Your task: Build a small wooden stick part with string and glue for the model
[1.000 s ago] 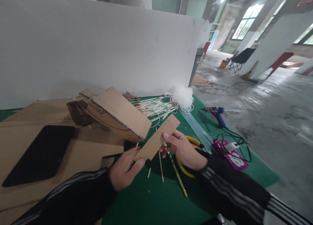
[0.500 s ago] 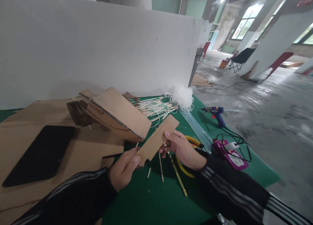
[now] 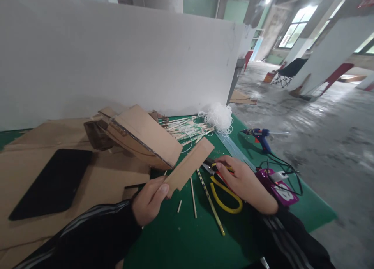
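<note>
Between the thumb and fingers of my left hand (image 3: 150,201), which is closed, is one end of a narrow cardboard strip (image 3: 191,164). The strip slants up to the right above the green table, with a small step along its lower edge. My right hand (image 3: 241,179) is closed around the upper handle of yellow-handled scissors (image 3: 230,211). Their blades point to the upper left, partly behind the strip. Just left of the scissors lie a patterned pencil (image 3: 210,203), a thin wooden stick (image 3: 193,199) and a short stick piece (image 3: 179,206).
A folded cardboard piece (image 3: 149,132) stands behind my left hand, near a black tablet-like slab (image 3: 52,183). Toward the white panel are wooden sticks (image 3: 187,128) and tangled white cord (image 3: 219,118). A blue glue gun (image 3: 261,136) and purple power strip (image 3: 282,191) lie right.
My right hand has let go of the cardboard strip and moved right and down onto the scissors' handle. My left hand still holds the strip in nearly the same place.
</note>
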Available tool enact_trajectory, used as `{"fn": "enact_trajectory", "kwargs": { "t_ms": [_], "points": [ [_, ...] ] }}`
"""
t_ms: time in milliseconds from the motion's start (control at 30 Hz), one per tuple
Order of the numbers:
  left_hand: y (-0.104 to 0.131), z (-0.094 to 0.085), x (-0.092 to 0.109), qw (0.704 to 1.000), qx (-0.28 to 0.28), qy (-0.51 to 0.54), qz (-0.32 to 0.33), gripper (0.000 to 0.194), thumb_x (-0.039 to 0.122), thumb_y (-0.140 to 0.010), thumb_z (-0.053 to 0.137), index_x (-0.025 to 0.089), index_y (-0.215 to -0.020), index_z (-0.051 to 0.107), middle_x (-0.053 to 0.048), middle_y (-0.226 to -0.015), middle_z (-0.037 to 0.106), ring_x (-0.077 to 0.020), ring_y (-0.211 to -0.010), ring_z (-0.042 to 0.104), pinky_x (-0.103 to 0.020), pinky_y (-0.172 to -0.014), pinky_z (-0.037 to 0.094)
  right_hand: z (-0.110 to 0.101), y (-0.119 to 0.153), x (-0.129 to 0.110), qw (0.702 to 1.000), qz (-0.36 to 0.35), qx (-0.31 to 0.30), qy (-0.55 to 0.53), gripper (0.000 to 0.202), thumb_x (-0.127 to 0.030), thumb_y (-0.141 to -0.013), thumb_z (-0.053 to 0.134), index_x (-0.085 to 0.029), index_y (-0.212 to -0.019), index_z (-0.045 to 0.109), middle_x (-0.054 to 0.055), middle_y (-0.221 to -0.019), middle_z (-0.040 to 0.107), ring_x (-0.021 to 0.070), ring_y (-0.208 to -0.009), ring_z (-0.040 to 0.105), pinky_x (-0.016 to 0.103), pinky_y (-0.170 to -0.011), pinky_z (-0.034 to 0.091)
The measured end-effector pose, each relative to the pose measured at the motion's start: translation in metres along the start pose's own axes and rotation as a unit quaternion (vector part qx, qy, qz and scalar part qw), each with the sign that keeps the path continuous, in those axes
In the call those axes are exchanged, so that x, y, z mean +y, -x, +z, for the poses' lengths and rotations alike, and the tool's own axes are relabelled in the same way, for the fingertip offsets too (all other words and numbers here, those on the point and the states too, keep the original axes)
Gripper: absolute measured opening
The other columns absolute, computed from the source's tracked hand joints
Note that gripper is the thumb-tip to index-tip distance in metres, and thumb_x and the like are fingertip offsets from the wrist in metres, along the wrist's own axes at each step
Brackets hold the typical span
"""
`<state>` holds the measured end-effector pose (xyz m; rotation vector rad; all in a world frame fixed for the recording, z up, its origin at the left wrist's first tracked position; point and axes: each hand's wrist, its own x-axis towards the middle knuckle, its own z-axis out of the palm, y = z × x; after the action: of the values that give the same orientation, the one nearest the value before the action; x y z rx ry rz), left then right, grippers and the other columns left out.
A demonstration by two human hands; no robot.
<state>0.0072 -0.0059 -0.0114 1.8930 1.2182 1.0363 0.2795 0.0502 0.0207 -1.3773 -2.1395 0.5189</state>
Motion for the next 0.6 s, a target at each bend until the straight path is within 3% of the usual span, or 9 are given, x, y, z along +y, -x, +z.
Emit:
{"fn": "enact_trajectory", "kwargs": {
  "t_ms": [167, 333, 600],
  "points": [
    [-0.002, 0.0, 0.002, 1.0, 0.005, 0.001, 0.016, 0.04, 0.03, -0.096, 0.026, 0.02, -0.062, 0.044, -0.002, -0.067, 0.051, -0.0177, -0.065, 0.052, -0.03, -0.064, 0.038, 0.013, 0.026, 0.026, 0.991, 0.0, -0.005, 0.133, 0.02, -0.032, -0.094, 0.048, -0.021, -0.107, 0.059, 0.006, -0.103, 0.064, 0.0248, -0.095, 0.057, 0.036, -0.081, 0.041],
    [-0.001, 0.002, 0.006, 1.0, 0.02, -0.01, -0.009, 0.043, 0.031, -0.097, 0.025, 0.018, -0.068, 0.055, -0.004, -0.07, 0.056, -0.018, -0.065, 0.053, -0.03, -0.064, 0.04, 0.017, 0.029, 0.031, 0.962, 0.031, -0.005, 0.272, 0.024, -0.037, -0.091, 0.053, -0.022, -0.108, 0.059, 0.007, -0.102, 0.065, 0.03, -0.099, 0.056, 0.042, -0.081, 0.037],
    [0.001, 0.002, 0.003, 0.998, 0.025, 0.037, -0.039, 0.046, 0.037, -0.098, 0.026, 0.016, -0.076, 0.061, -0.005, -0.074, 0.061, -0.0178, -0.067, 0.054, -0.031, -0.067, 0.043, 0.017, 0.018, 0.024, 0.948, 0.035, -0.034, 0.314, 0.025, -0.042, -0.089, 0.055, -0.024, -0.105, 0.064, 0.006, -0.095, 0.064, 0.0278, -0.094, 0.055, 0.036, -0.074, 0.036]
  ]
}}
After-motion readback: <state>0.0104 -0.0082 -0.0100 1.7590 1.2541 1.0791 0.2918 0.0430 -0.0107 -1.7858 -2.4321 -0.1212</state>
